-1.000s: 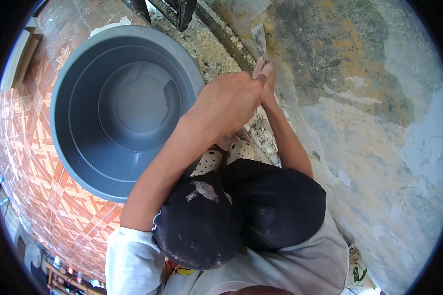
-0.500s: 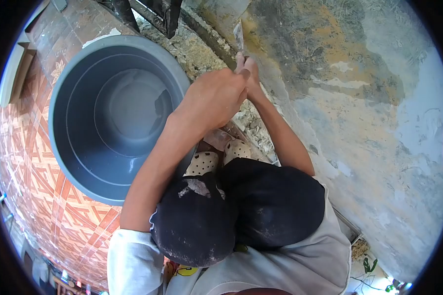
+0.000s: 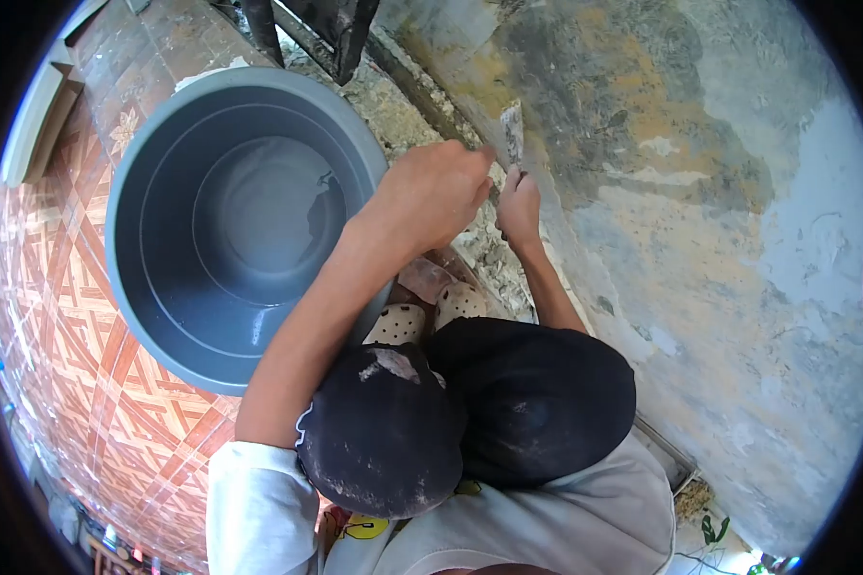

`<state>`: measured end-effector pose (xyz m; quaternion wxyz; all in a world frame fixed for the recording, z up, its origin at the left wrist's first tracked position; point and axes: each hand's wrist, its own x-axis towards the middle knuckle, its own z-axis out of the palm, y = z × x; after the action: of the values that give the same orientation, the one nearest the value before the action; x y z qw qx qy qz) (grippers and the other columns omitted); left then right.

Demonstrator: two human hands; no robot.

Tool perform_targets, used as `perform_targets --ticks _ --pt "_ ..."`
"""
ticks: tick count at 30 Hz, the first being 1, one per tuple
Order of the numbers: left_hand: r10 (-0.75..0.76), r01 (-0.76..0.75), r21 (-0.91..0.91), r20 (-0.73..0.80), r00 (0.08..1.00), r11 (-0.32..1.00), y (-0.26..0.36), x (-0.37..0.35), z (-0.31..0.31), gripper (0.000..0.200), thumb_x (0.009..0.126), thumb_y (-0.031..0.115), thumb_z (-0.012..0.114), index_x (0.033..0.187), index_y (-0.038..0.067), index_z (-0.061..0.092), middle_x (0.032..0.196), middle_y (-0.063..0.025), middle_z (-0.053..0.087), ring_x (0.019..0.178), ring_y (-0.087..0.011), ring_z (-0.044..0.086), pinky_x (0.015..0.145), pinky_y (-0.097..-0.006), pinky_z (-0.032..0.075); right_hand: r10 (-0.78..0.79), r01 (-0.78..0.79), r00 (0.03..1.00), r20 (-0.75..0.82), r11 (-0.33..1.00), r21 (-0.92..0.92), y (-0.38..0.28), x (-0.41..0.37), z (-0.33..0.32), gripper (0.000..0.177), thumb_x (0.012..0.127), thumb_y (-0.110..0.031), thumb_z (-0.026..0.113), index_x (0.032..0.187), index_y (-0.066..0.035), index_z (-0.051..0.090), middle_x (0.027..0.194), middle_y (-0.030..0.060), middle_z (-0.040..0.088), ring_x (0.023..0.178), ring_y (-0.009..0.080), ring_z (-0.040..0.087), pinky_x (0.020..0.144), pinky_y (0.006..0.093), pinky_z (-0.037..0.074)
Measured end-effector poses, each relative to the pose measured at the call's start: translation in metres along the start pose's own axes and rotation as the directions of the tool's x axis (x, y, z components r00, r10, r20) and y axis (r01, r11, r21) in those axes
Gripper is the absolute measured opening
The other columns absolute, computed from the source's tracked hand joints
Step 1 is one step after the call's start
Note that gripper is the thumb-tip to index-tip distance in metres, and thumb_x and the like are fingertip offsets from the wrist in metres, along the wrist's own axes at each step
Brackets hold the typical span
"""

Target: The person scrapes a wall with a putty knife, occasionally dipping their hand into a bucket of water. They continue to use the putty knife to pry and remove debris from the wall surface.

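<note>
My right hand (image 3: 520, 206) grips a putty knife (image 3: 513, 134) by its handle, the blade pointing up and away from me beside the patchy wall (image 3: 662, 240). Dusty pale residue coats the blade. To its left, my left hand (image 3: 436, 196) is closed with curled fingers, back of the hand toward me; whatever it may hold is hidden beneath. The two hands are apart. Under my left forearm and to its left stands a large grey plastic tub (image 3: 129, 249) with cloudy liquid (image 3: 268, 216) at the bottom.
Crumbled plaster debris (image 3: 503, 273) lies along the foot of the wall. Dark metal legs (image 3: 350, 43) stand beyond the tub. Patterned floor covering (image 3: 96, 374) spreads to the left. My knees (image 3: 537, 402) and spotted clogs (image 3: 398, 324) are close below my hands.
My hands have separated; before, the left overlapped the right. My right hand and the putty knife have moved right and closer to me. The left hand has shifted slightly.
</note>
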<state>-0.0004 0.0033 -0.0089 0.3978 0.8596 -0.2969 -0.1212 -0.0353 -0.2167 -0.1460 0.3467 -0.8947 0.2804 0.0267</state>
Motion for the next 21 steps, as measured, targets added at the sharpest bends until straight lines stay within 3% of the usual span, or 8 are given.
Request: perform_targets --ticks 4,5,8,9,13,16,19,21 --pt "-0.025 0.025 0.008 0.021 0.999 1.0 0.0 0.001 0.004 0.026 0.087 0.016 0.056 0.107 0.0 0.059 0.073 -0.0246 0.061 0.077 -0.0419 0.061 0.071 -0.0503 0.048 -0.089 0.106 0.987 0.134 0.987 -0.124 -0.025 0.035 0.015 0.047 0.099 -0.027 0.037 0.087 0.014 0.057 0.082 0.0368 0.057 0.085 0.0486 0.059 0.073 0.0532 0.042" --pt "-0.025 0.025 0.005 0.023 0.999 1.0 -0.001 0.002 0.004 0.026 0.087 0.016 0.056 0.107 0.0 0.058 0.073 -0.0246 0.061 0.077 -0.042 0.06 0.07 -0.0505 0.048 -0.029 0.047 0.992 0.124 0.989 -0.141 -0.034 0.034 0.011 0.045 0.099 -0.025 0.037 0.087 0.014 0.058 0.083 0.0365 0.058 0.084 0.049 0.059 0.073 0.0529 0.042" --pt "-0.003 0.002 -0.037 -0.018 1.0 0.999 0.0 0.002 -0.001 0.025 0.087 0.016 0.056 0.107 0.0 0.058 0.072 -0.024 0.061 0.076 -0.0419 0.061 0.069 -0.0505 0.048 -0.065 0.067 0.997 0.037 0.996 -0.06 -0.004 0.0 0.013 0.045 0.099 -0.026 0.038 0.087 0.013 0.058 0.083 0.0359 0.058 0.085 0.0491 0.058 0.073 0.0517 0.043" --pt "-0.005 0.003 -0.06 -0.036 0.999 0.998 -0.002 0.0 -0.001 0.025 0.087 0.016 0.056 0.106 0.0 0.059 0.072 -0.0238 0.061 0.075 -0.0417 0.061 0.069 -0.0504 0.048 -0.081 0.084 0.995 -0.051 0.994 0.072 0.003 -0.006 0.016 0.046 0.098 -0.026 0.038 0.086 0.013 0.058 0.083 0.0353 0.059 0.084 0.0494 0.058 0.073 0.0513 0.043" --pt "-0.016 0.016 0.008 -0.017 1.0 1.0 -0.002 0.001 0.004 0.023 0.087 0.016 0.056 0.103 0.0 0.058 0.072 -0.0234 0.061 0.076 -0.042 0.061 0.07 -0.0504 0.048 -0.107 0.115 0.988 0.11 0.991 -0.067 -0.001 0.029 0.031 0.046 0.099 -0.028 0.039 0.088 0.013 0.058 0.085 0.0356 0.059 0.085 0.0497 0.058 0.073 0.0511 0.043" --pt "-0.007 0.007 -0.025 -0.01 1.0 1.0 0.0 0.0 0.009 0.023 0.086 0.016 0.056 0.101 -0.001 0.058 0.072 -0.0235 0.061 0.076 -0.042 0.06 0.07 -0.0501 0.048 -0.171 0.174 0.983 0.073 0.984 -0.041 -0.024 0.028 0.028 0.047 0.098 -0.029 0.04 0.087 0.013 0.058 0.085 0.0356 0.059 0.086 0.05 0.059 0.072 0.0511 0.044" --pt "-0.024 0.024 -0.029 -0.002 1.0 0.999 -0.002 -0.002 -0.001 0.024 0.086 0.016 0.056 0.103 -0.001 0.058 0.074 -0.0231 0.061 0.078 -0.0415 0.06 0.072 -0.0494 0.048 -0.064 0.059 0.997 0.045 0.994 0.096 0.004 0.004 0.027 0.05 0.098 -0.032 0.04 0.085 0.013 0.058 0.083 0.036 0.059 0.087 0.0503 0.058 0.072 0.0513 0.044" --pt "-0.006 0.006 0.0 0.015 1.0 1.0 -0.001 0.001 -0.001 0.025 0.086 0.016 0.056 0.105 0.0 0.059 0.074 -0.0227 0.061 0.078 -0.0412 0.06 0.073 -0.0491 0.047 -0.12 0.119 0.991 0.065 0.993 0.009 -0.006 0.015 0.031 0.052 0.098 -0.034 0.04 0.086 0.013 0.058 0.083 0.0363 0.059 0.088 0.0501 0.058 0.073 0.0515 0.043"
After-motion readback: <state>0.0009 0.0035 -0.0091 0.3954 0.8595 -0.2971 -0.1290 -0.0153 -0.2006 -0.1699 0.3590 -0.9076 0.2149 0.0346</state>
